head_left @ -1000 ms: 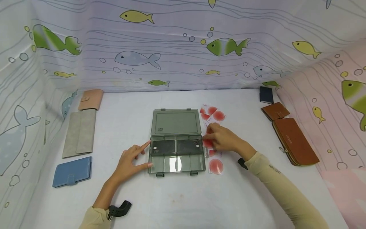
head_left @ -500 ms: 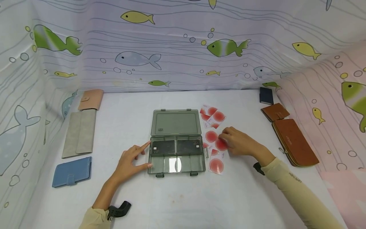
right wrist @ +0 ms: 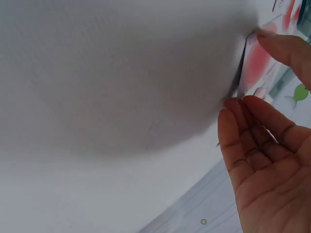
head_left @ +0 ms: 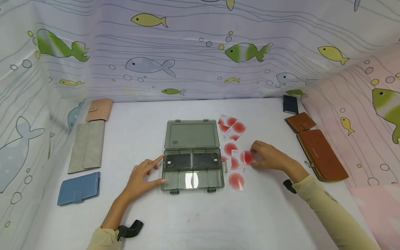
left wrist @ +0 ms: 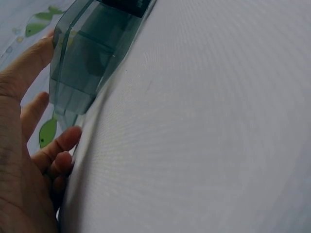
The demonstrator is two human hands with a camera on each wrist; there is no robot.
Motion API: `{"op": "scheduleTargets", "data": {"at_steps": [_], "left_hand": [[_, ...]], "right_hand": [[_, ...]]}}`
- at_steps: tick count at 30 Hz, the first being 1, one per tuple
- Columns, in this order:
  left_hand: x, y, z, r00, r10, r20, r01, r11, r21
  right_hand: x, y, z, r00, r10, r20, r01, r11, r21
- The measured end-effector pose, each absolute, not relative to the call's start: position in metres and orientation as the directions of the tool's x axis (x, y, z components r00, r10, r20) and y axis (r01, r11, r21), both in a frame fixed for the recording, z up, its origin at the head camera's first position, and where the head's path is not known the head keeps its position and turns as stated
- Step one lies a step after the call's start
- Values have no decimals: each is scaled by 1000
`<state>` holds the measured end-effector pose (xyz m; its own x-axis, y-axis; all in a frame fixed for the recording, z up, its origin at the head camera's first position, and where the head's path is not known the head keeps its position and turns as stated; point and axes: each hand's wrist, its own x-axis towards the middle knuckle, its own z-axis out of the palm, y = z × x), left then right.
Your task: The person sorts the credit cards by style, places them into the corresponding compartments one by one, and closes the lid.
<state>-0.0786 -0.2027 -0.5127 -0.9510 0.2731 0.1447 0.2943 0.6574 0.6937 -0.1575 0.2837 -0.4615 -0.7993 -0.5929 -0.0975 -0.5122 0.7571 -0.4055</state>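
Note:
A translucent green plastic organizer box (head_left: 201, 180) lies with its lid (head_left: 192, 134) folded back. Two black VIP cards (head_left: 179, 158) sit in its rear compartments. My left hand (head_left: 140, 177) touches the box's left side with spread, straight index finger and thumb; in the left wrist view its fingers lie along the box wall (left wrist: 73, 92). Beside the box, my right hand (head_left: 269, 156) pinches the right edge of a red-and-white card (head_left: 238, 157) between thumb and fingertips. That card overlaps other red-and-white cards (head_left: 235, 181). The right wrist view shows the held card (right wrist: 256, 60) edge-on between thumb and fingers.
More red-and-white cards (head_left: 232, 125) lie by the lid. At left are a pink wallet (head_left: 99, 109), a grey wallet (head_left: 87, 146) and a blue wallet (head_left: 78, 189). A navy card holder (head_left: 290, 104), a small brown wallet (head_left: 300, 121) and a long zip wallet (head_left: 323, 154) lie at right.
My right hand has moved right from beside the box, drawing a card out over the others; that card now lies turned in its fingers. The left hand stays at the box.

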Motion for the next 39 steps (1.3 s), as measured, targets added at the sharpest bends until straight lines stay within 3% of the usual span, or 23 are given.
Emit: {"op": "scheduleTargets", "data": {"at_steps": [5,12,20,24,32,39], "left_hand": [[-78,-203,-513,-951,272,146,294,655,696],[-78,-204,-513,-950,273,150,299,659,691],[-78,-203,-513,-947,279,160,310,654,690],[-78,-203,-512,-946,281,160,310,651,693],[-78,-204,-513,-948,282,147,303,660,688],[-79,-204,-512,-944,291,154,314,652,691]], "right_hand": [[-155,282,-462,-818,-559,-135,-455,773,-442],[-151,280,-463,-815,-578,-54,-534,783,-320],[-152,273,-458,-816,-566,-120,-528,813,-244],[-152,274,-459,-818,-568,-90,-539,812,-223],[-151,281,-451,-802,-593,73,-587,758,-285],[-147,255,-431,-778,-618,114,-604,687,-404]]}}
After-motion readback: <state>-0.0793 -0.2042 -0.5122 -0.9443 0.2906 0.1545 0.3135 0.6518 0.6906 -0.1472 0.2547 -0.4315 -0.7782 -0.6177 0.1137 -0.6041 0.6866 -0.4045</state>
